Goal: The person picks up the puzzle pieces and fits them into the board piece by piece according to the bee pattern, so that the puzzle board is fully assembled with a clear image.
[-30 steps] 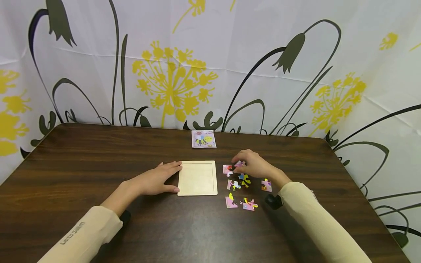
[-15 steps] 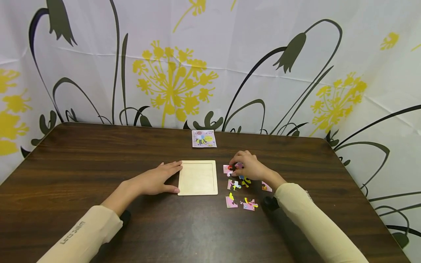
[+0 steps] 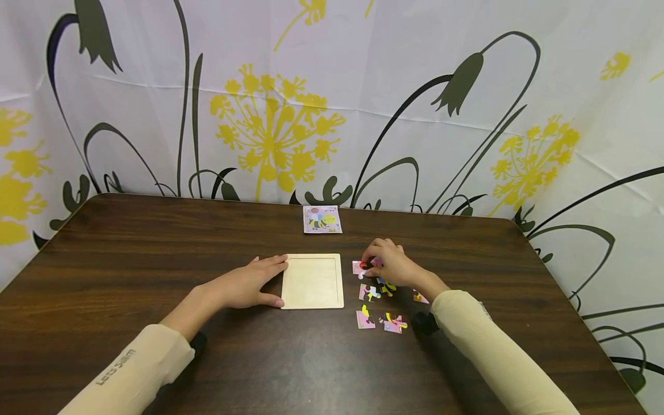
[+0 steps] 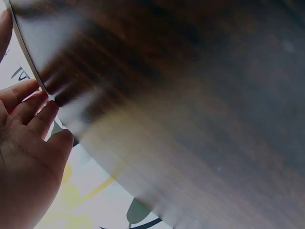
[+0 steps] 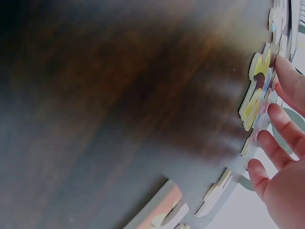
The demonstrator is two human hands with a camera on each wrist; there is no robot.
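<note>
In the head view a square pale wooden puzzle tray (image 3: 311, 282) lies on the table. My left hand (image 3: 246, 282) rests at its left side, fingertips at the upper corner and thumb at the lower one. To the right of the tray, my right hand (image 3: 394, 265) pinches a pink puzzle piece with a red spot (image 3: 357, 267) between thumb and index finger. Beneath that hand are a yellow, black and blue piece (image 3: 387, 289) and another pink one, both partly covered. In the right wrist view the thumb (image 5: 288, 78) is low beside the pieces, the other fingers spread apart.
More pieces lie nearby: a pink, white and yellow piece (image 3: 369, 293), a pink and yellow corner (image 3: 365, 319), a striped one (image 3: 394, 324) and one by the right wrist (image 3: 421, 296). A bee picture card (image 3: 322, 219) lies near the back edge, before a flowered curtain (image 3: 373, 138).
My right hand has shifted slightly left and lower, from the pieces at the back onto the red-spotted one. The left hand and the tray have stayed in place.
</note>
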